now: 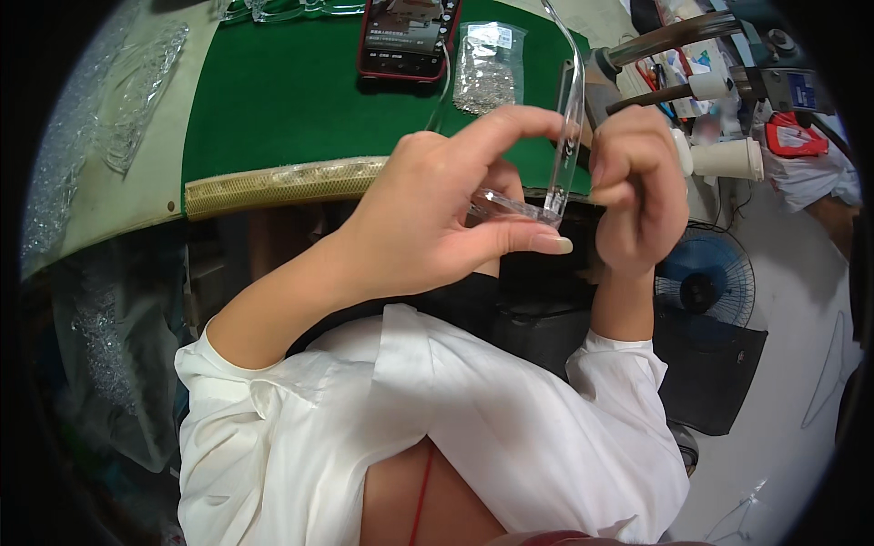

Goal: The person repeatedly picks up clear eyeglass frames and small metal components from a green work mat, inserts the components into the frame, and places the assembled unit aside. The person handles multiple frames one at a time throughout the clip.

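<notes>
My left hand point(437, 200) is closed on a clear plastic eyeglass frame point(568, 150) above the front edge of the bench. One temple of the frame rises past my index finger toward the machine; the front part lies between my fingers and thumb, partly hidden. Just right of the frame, my right hand point(642, 187) is raised with its fingers curled inward. Whatever its fingertips pinch, if anything, is too small or hidden to make out. Behind this hand stands a bench machine point(674, 41) with metal rods.
A phone point(403, 41) and a clear bag of tiny parts point(489, 77) lie on the green mat point(273, 100). More clear frames point(141, 100) sit at the left and the far edge. A gold mesh strip point(282, 187) lines the bench edge. A fan point(706, 278) stands below right.
</notes>
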Demonstrator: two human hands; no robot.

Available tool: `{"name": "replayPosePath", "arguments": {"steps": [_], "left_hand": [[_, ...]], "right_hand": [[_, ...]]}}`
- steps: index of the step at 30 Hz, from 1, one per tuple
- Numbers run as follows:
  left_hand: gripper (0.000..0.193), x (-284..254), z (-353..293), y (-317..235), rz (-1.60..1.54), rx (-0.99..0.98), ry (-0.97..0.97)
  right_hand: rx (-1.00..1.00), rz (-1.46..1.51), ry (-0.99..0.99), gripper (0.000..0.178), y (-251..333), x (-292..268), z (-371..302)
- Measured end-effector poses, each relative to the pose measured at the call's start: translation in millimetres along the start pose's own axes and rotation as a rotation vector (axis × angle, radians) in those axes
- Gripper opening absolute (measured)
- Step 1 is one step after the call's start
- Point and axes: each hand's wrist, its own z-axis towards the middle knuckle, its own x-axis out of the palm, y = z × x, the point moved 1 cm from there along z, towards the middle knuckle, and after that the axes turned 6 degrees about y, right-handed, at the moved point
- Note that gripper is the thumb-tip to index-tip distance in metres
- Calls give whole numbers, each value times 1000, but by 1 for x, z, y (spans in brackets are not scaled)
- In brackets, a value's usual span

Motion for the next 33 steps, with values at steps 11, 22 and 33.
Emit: {"name": "replayPosePath", "arguments": {"steps": [11,22,33], "left_hand": [[59,4,3,3,61,19,13],[59,2,3,3,-45,-25,-4],[66,-21,-4,-10,-18,67,-151]], "right_hand": [[-25,-24,53,17,5,0,0],[32,193,-23,18,-5,4,-3],[547,-40,132,5,-64,28,-48]]}}
